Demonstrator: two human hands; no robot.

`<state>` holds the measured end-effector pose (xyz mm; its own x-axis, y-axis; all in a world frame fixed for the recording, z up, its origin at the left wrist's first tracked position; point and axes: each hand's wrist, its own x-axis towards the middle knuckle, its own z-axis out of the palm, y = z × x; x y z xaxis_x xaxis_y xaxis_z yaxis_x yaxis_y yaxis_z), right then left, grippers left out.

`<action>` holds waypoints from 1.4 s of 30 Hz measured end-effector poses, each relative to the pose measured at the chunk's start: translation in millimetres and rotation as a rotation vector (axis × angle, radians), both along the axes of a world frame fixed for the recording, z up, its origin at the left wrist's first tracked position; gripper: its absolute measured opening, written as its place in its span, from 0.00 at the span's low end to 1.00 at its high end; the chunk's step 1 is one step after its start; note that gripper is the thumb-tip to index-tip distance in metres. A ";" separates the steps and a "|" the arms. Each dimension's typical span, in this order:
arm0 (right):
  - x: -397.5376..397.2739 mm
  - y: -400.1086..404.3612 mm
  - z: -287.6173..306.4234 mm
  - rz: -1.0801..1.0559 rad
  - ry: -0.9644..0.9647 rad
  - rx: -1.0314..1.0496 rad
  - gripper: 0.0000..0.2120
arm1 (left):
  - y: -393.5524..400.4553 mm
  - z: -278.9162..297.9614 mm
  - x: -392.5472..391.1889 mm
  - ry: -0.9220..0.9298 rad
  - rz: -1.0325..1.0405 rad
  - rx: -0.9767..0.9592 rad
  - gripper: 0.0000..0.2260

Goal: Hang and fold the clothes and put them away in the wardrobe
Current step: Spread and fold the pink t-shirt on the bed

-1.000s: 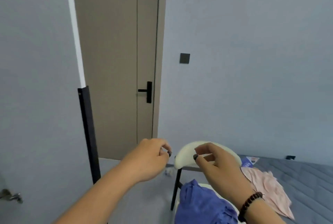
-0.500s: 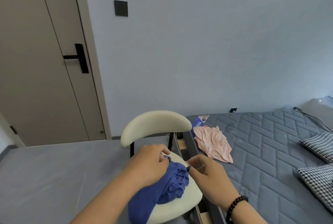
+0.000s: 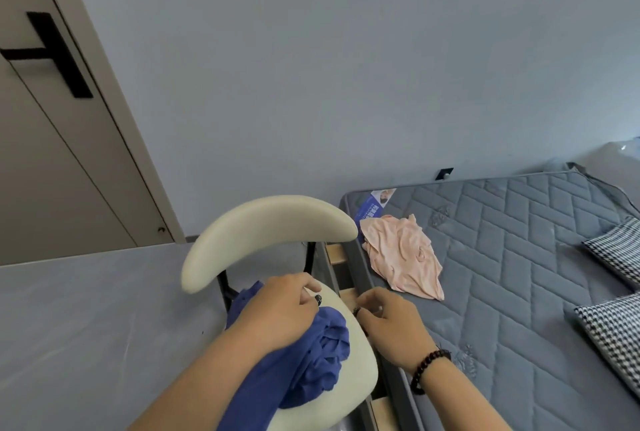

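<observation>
- The blue garment (image 3: 311, 354) lies crumpled on the seat of a cream chair (image 3: 266, 226), with part of it hanging over the seat's near-left edge.
- The left hand (image 3: 280, 309) is over the garment, its fingers curled towards the palm; its forearm crosses the cloth. Whether the fingers pinch the fabric or only a small dark thing at the fingertips cannot be told.
- The right hand (image 3: 391, 326) is at the seat's right edge, just beside the garment, fingers curled with a small dark thing at the fingertips; what its grip holds, if anything, cannot be told. A dark bead bracelet (image 3: 429, 368) is on its wrist.
- The two hands are close together, fingertips facing each other, not touching.
- A pink garment (image 3: 401, 257) lies crumpled on the bed (image 3: 519, 257), near its left edge, well apart from the hands. A blue printed card (image 3: 372, 209) is just behind it, at the mattress corner.
- Two checked pillows (image 3: 616, 337) lie at the bed's right side.
- The chair stands just beside the bed. A beige door (image 3: 52, 171) with a black handle (image 3: 52, 49) is at the left.
</observation>
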<state>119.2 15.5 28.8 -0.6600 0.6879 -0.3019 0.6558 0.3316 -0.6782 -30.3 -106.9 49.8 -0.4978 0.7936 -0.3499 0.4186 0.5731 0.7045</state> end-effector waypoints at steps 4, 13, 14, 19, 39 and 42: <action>-19.5 64.4 -28.5 -0.003 -0.023 -0.011 0.06 | 53.2 -20.5 -10.5 -0.031 0.038 0.001 0.11; -42.1 188.8 -132.8 0.083 -0.219 -0.030 0.04 | 149.2 -95.2 -19.8 -0.151 0.173 0.032 0.12; -42.0 198.5 -146.0 0.075 -0.240 -0.040 0.04 | 156.9 -105.5 -19.4 -0.160 0.176 0.032 0.12; -38.9 238.4 -218.1 -0.027 -0.275 -0.095 0.05 | 185.7 -162.3 -16.1 -0.224 0.185 0.032 0.11; 7.7 301.2 -435.3 0.118 -0.239 0.167 0.24 | 170.4 -330.9 63.7 -0.127 0.338 0.200 0.11; 20.6 307.9 -438.7 0.088 -0.098 0.253 0.15 | 156.7 -335.8 103.8 -0.096 0.410 0.200 0.12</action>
